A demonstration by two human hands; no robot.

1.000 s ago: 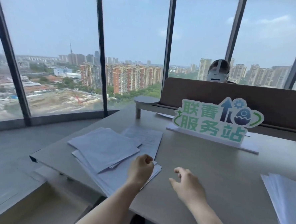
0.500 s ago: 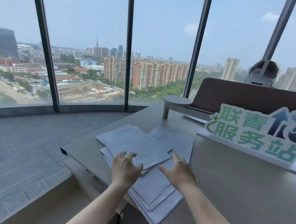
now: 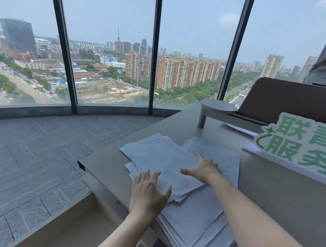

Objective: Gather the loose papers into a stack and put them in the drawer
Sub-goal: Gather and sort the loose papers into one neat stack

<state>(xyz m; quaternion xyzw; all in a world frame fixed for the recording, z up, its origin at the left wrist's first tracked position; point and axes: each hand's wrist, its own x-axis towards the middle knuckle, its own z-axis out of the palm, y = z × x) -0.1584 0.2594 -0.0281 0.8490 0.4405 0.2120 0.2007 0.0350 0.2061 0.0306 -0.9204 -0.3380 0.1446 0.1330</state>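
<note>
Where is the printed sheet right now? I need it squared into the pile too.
In the head view the printed sheet lies right of the loose papers, under the right hand, left of the green sign.

Papers [image 3: 161, 161] on desk [image 3: 280, 191] corner, sign [image 3: 302, 145] right, windows [image 3: 113, 44] behind.

Tall curved windows [image 3: 113, 49] with dark frames look over a hazy daylit city of apartment towers. Grey carpet tiles [image 3: 32, 153] cover the floor. A grey worktop [image 3: 287, 197] carries a green-lettered sign [image 3: 300, 145] before a brown padded seat back [image 3: 293, 100].
</note>
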